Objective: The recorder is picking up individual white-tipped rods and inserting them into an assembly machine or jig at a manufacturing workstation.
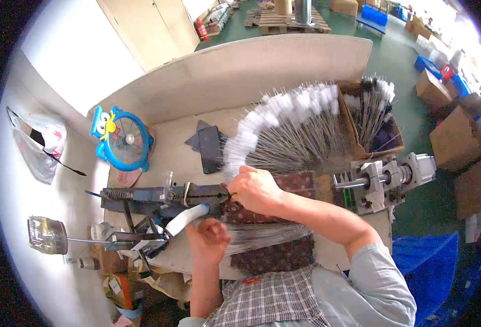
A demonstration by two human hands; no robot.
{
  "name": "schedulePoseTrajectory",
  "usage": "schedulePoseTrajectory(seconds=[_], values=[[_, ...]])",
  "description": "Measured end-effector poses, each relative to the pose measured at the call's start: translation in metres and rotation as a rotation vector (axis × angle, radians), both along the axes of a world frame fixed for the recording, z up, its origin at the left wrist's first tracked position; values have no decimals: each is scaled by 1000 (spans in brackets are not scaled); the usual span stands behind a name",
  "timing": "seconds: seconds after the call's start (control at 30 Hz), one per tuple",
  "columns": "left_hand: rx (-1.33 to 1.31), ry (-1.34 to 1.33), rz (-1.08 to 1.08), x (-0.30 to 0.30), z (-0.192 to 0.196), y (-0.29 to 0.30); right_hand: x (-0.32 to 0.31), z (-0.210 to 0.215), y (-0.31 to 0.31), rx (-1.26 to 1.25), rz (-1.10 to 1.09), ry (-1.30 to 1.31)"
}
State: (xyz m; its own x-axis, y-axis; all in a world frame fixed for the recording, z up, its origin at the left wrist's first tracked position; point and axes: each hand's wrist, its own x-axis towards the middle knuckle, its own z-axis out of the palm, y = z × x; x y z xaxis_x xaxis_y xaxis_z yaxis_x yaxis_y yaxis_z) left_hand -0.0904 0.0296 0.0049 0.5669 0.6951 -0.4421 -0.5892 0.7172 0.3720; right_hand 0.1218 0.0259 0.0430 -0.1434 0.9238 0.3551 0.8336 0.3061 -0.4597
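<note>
My right hand [254, 189] is closed in a pinch at the right end of a dark metal clamping bar [142, 200]; what its fingers grip is hidden. Just below, my left hand [210, 238] has its fingers curled beside a white-wrapped lever [187, 219]; whether it touches the lever I cannot tell. A brown spotted cloth [297, 185] lies under my right wrist. Beyond it fans a big heap of thin wire-stemmed brushes [300, 128] with white tips. A bundle of bare wires [267, 237] lies nearer to me, above another spotted cloth [276, 257].
A motor-like spindle unit [382, 180] stands at the bench's right end. Behind it is a carton [355, 128] of more wire brushes. A blue toy-shaped fan [123, 139] and a dark flat tablet-like slab [211, 150] sit back left. A blue bin [425, 267] is lower right.
</note>
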Motion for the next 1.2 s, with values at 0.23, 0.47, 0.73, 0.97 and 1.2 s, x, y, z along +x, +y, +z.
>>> schedulePoseTrajectory(seconds=[0.23, 0.47, 0.73, 0.97, 1.2], values=[[942, 1033, -331, 32, -32, 7, 0, 8, -1, -54, -9, -56], [662, 669, -172, 54, -20, -11, 13, 11, -49, 275, -29, 57], [897, 1195, -299, 55, -34, -10, 9, -47, -53, -221, -249, 134], [700, 963, -140, 10, -35, 3, 15, -57, -54, -291, -74, 112], [-59, 455, 378, -114, -40, 25, 21, -46, -69, -261, -3, 149]])
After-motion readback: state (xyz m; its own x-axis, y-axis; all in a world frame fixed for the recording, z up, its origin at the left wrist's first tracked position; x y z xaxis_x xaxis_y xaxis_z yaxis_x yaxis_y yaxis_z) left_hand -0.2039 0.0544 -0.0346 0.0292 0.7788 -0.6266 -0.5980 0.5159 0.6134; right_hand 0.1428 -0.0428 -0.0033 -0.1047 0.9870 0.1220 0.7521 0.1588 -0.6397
